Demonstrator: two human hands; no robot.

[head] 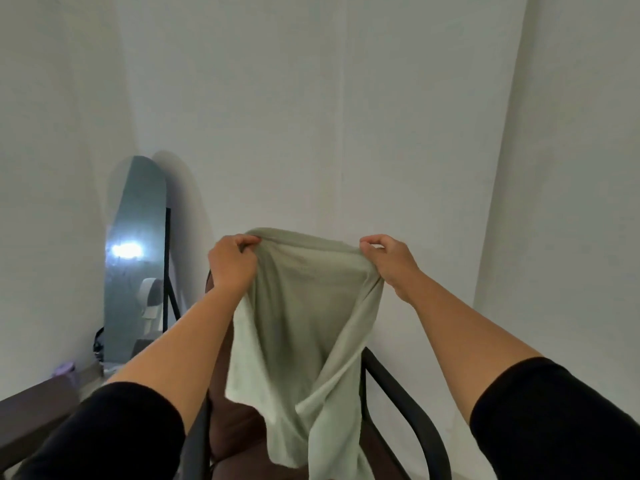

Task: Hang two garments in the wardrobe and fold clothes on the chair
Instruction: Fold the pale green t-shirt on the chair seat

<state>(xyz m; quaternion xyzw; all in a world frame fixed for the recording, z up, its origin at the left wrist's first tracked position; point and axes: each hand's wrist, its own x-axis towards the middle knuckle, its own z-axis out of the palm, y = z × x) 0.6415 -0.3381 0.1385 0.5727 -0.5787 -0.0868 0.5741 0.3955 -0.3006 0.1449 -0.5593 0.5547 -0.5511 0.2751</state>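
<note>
Here, the brown cushioned chair with black metal arms point(398, 386) sits below your pale green fabric garment point(298, 327), which hangs from its top edge, pinched at either corner by your left hand point(231, 263) and right hand point(393, 259).

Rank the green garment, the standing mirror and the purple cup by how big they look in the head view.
1. green garment, held up by the left hand and the right hand; nearness to the camera enlarges it.
2. standing mirror, farther off.
3. purple cup, partly hidden, plainly smallest.
</note>
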